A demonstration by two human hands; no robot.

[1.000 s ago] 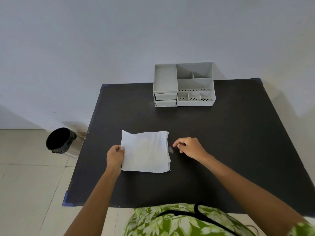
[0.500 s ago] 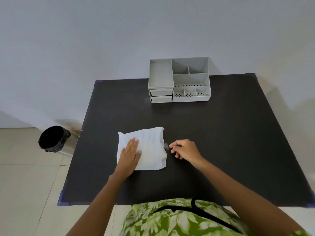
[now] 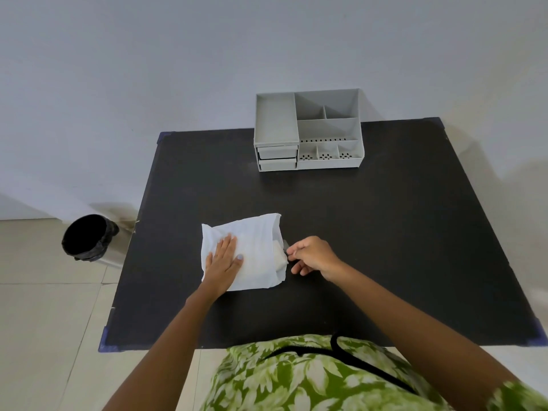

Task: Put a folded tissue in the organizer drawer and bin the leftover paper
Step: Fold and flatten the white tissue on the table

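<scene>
A white tissue pack (image 3: 258, 247) lies flat on the black table (image 3: 385, 232), near its front left. My left hand (image 3: 223, 261) presses flat on the pack's left half, fingers spread. My right hand (image 3: 312, 256) pinches at the pack's right end, where a small grey tab and a bit of white tissue show. The grey organizer (image 3: 308, 130) stands at the table's far edge, its two small drawers (image 3: 277, 158) at the front left, both closed. A black-lined bin (image 3: 87, 237) stands on the floor left of the table.
A white wall rises right behind the table and organizer. Pale floor tiles (image 3: 44, 321) lie to the left, around the bin. My green leaf-print clothing (image 3: 296, 378) is against the table's front edge.
My left hand went from gripping the pack's left edge to lying flat on top of it. My right hand closed in on the pack's right end. The view shifted slightly.
</scene>
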